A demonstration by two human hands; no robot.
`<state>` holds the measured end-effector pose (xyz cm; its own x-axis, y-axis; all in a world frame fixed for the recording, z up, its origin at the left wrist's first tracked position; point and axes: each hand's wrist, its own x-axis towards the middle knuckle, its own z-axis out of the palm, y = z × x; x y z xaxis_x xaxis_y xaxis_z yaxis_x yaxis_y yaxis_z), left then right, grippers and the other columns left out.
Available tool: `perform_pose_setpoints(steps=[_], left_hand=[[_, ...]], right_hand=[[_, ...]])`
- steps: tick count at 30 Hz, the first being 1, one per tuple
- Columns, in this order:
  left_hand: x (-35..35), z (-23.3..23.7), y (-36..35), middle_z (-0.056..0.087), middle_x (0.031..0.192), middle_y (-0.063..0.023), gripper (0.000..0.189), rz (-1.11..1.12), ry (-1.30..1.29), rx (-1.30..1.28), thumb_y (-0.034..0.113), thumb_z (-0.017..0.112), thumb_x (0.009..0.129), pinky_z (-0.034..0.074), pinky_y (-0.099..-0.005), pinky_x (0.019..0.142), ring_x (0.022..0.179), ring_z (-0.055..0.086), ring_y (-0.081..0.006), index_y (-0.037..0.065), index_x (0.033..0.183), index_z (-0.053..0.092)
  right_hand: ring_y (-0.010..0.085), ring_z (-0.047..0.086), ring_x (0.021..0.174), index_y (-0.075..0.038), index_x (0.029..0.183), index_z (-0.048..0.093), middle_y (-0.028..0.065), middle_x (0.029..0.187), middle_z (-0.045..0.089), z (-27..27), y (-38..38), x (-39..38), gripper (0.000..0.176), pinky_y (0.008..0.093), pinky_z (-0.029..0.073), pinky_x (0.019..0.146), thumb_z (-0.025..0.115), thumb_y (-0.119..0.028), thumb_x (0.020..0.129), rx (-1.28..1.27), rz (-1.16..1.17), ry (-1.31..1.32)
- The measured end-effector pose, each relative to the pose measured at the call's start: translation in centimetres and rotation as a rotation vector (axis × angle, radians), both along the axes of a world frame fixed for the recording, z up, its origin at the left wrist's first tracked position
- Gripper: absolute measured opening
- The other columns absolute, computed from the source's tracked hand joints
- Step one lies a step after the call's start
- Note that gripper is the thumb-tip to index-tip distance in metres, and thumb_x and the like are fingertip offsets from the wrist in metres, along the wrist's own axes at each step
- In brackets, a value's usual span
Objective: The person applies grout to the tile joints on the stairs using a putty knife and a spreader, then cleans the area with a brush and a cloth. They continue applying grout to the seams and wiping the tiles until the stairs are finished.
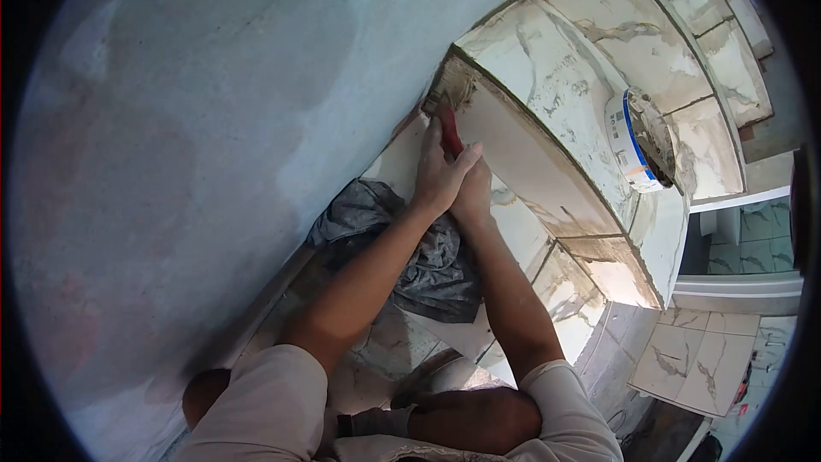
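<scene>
left hand (434, 178) and right hand (473, 194) clasped together gripping red-handled scraper (447, 127), tip against white marble-tiled step (547, 77) edge, crumpled grey cloth (432, 269) beneath forearms

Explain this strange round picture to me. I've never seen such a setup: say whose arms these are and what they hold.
There is no machine here. A camera worn on a person's head looks down, and its wide lens bends the scene into a circle. The two bare arms are the wearer's own. The left hand and right hand are clasped together around a red-handled tool. Its tip presses in where a marble-look tiled step meets the blue-grey wall; its blade is hidden. A crumpled grey cloth lies on the lower step under the arms. A smeared tub sits on the upper step, and loose tiles lie at lower right.
</scene>
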<state>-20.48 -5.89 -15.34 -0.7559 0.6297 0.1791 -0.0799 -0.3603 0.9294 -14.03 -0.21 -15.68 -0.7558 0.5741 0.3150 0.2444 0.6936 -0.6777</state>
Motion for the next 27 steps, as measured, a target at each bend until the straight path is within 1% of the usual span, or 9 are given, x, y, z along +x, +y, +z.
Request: perform_pose_setpoints(steps=[2,6,9,12,14,16,18,22,27], left_hand=[[-0.7,-1.4,0.8,0.04,0.143,-0.0196,0.077,0.146,0.09,-0.167,0.03,0.066,0.088,0.029,-0.0349,0.111,0.132,0.04,-0.0257,-0.004,0.145,0.029],[-2.1,-2.3,2.2,0.032,0.148,-0.023,0.09,0.115,-0.002,-0.163,0.034,0.068,0.087,0.026,-0.0349,0.113,0.138,0.032,-0.0279,-0.005,0.15,0.017],[-2.1,-0.4,1.5,0.027,0.152,-0.0237,0.097,0.051,-0.07,-0.218,0.037,0.068,0.087,0.022,-0.0341,0.115,0.142,0.026,-0.0284,-0.007,0.15,0.009],[-1.4,-0.4,0.7,0.024,0.153,-0.0246,0.096,-0.165,-0.182,-0.066,0.038,0.067,0.088,0.019,-0.034,0.116,0.144,0.022,-0.028,-0.009,0.149,0.009],[0.4,-2.2,1.1,0.024,0.15,-0.0341,0.102,-0.07,0.144,-0.166,0.047,0.069,0.085,0.023,-0.0381,0.115,0.142,0.025,-0.038,-0.017,0.144,0.015],[1.5,-2.0,1.1,0.024,0.15,-0.0343,0.102,-0.021,0.13,-0.167,0.048,0.068,0.085,0.023,-0.0385,0.116,0.143,0.024,-0.0381,-0.017,0.144,0.015],[1.2,-2.2,1.0,0.027,0.152,-0.0233,0.091,0.02,0.049,-0.139,0.031,0.065,0.092,0.024,-0.0332,0.114,0.139,0.03,-0.0255,-0.005,0.151,0.006],[-0.8,-2.4,1.7,0.028,0.152,-0.0219,0.092,0.072,-0.064,-0.15,0.033,0.065,0.092,0.025,-0.0333,0.114,0.139,0.03,-0.0247,-0.005,0.151,0.006],[-1.7,-2.1,2.8,0.019,0.156,-0.0218,0.091,0.072,-0.122,-0.116,0.043,0.058,0.094,0.022,-0.0336,0.116,0.142,0.026,-0.0267,-0.005,0.151,0.006]], right_hand=[[0.0439,0.063,0.089,-0.001,0.104,0.064,0.0237,0.101,0.064,-1.2,1.6,-1.0,0.026,0.0499,0.05,0.075,0.059,-0.02,0.086,-0.048,0.039,-0.055],[0.0438,0.062,0.091,0.001,0.105,0.064,0.0277,0.101,0.064,-0.5,2.3,-3.0,0.027,0.0501,0.049,0.077,0.058,-0.019,0.087,-0.132,0.017,0.017],[0.0418,0.063,0.091,0.0,0.109,0.065,0.0254,0.101,0.065,-1.1,2.1,-3.3,0.029,0.0476,0.049,0.078,0.058,-0.019,0.088,-0.139,-0.105,-0.074],[0.0411,0.063,0.091,0.0,0.112,0.064,0.0236,0.098,0.066,0.1,1.5,-0.7,0.031,0.0465,0.049,0.078,0.057,-0.019,0.088,-0.027,-0.114,-0.091],[0.0411,0.063,0.091,0.0,0.112,0.065,0.0232,0.097,0.066,0.9,0.3,1.1,0.031,0.0464,0.049,0.078,0.058,-0.019,0.088,-0.115,-0.122,-0.047],[0.0412,0.063,0.09,0.0,0.111,0.065,0.0227,0.097,0.066,1.0,0.6,1.8,0.031,0.0464,0.049,0.078,0.059,-0.019,0.087,-0.202,-0.135,-0.012],[0.0424,0.063,0.091,0.0,0.109,0.066,0.0233,0.096,0.066,0.7,1.4,1.5,0.03,0.0474,0.049,0.078,0.06,-0.019,0.086,-0.178,-0.029,-0.025],[0.0425,0.063,0.091,0.0,0.106,0.067,0.023,0.097,0.067,-0.5,1.8,-1.7,0.028,0.0474,0.049,0.079,0.06,-0.018,0.086,-0.158,-0.005,-0.115],[0.0445,0.063,0.086,0.004,0.098,0.065,0.0262,0.089,0.066,-0.5,2.8,-2.9,0.026,0.0494,0.05,0.077,0.058,-0.018,0.086,-0.019,-0.022,0.004]])
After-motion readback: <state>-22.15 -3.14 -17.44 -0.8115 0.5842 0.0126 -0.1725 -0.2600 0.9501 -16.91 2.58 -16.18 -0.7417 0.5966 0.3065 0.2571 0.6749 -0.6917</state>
